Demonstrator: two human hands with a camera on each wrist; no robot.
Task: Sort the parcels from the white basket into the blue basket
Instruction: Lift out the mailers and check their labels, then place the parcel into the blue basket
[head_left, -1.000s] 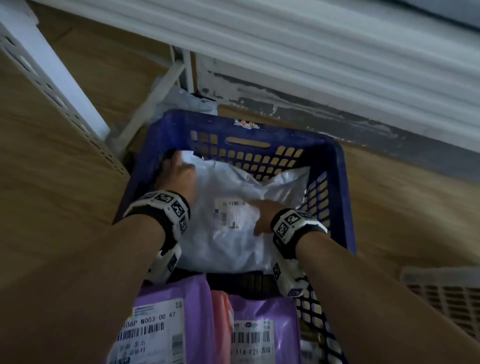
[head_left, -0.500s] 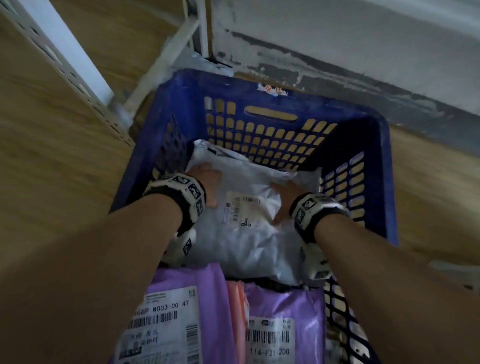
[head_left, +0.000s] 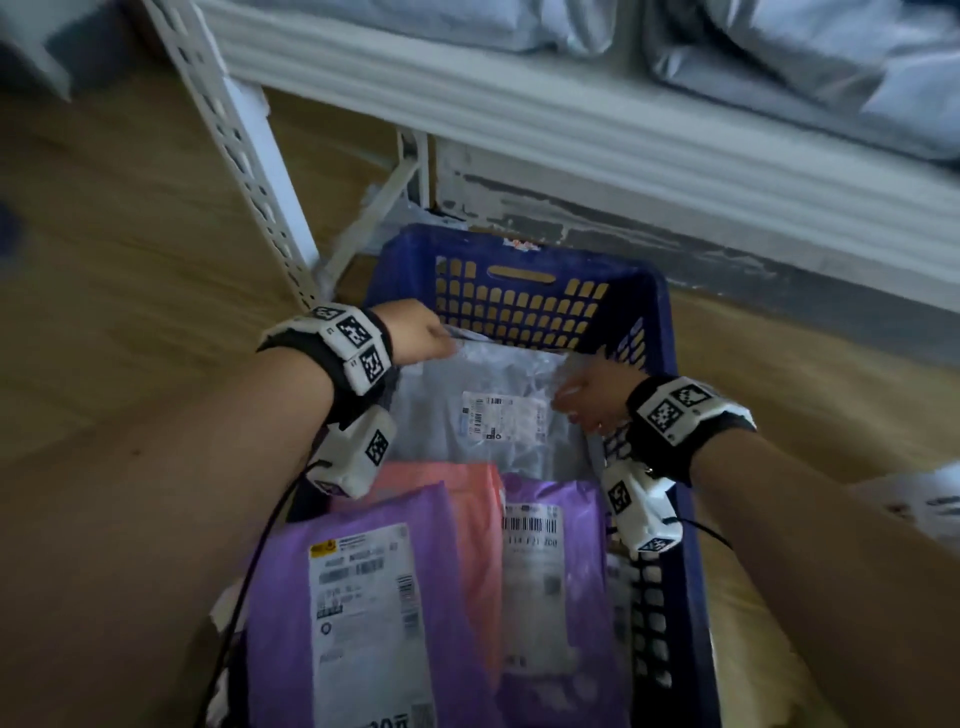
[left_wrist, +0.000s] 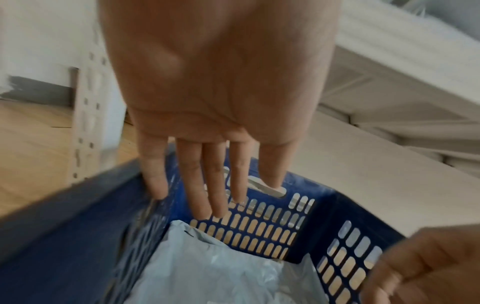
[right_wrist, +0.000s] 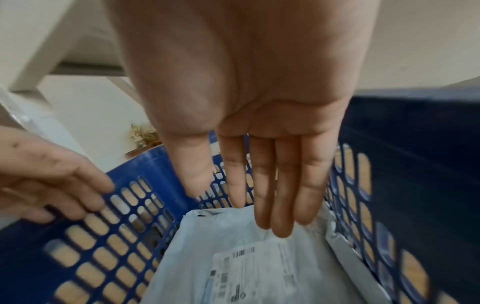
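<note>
The blue basket (head_left: 524, 254) stands on the floor in front of me. A pale grey parcel (head_left: 498, 410) with a white label lies flat at its far end. Nearer me lie two purple parcels (head_left: 363, 613) (head_left: 550, 561) with a pink parcel (head_left: 478, 525) between them. My left hand (head_left: 431, 335) hovers over the grey parcel's far left corner, fingers straight and empty (left_wrist: 215, 195). My right hand (head_left: 582, 400) hangs over its right edge by the basket wall, fingers straight and together (right_wrist: 270, 216), just above the parcel (right_wrist: 259, 267). The white basket is not clearly in view.
A white perforated rack upright (head_left: 244, 156) stands left of the basket, with a brace (head_left: 374, 223) behind it. A low white shelf (head_left: 623, 135) carrying grey bags (head_left: 779, 57) runs across the back. Wooden floor (head_left: 104, 260) lies on both sides. Something white (head_left: 930, 499) shows at the right edge.
Both hands were pressing down on the grey parcel; now they have lifted off it and moved apart, empty. The parcel lies flatter in the basket. My head has pulled back.
</note>
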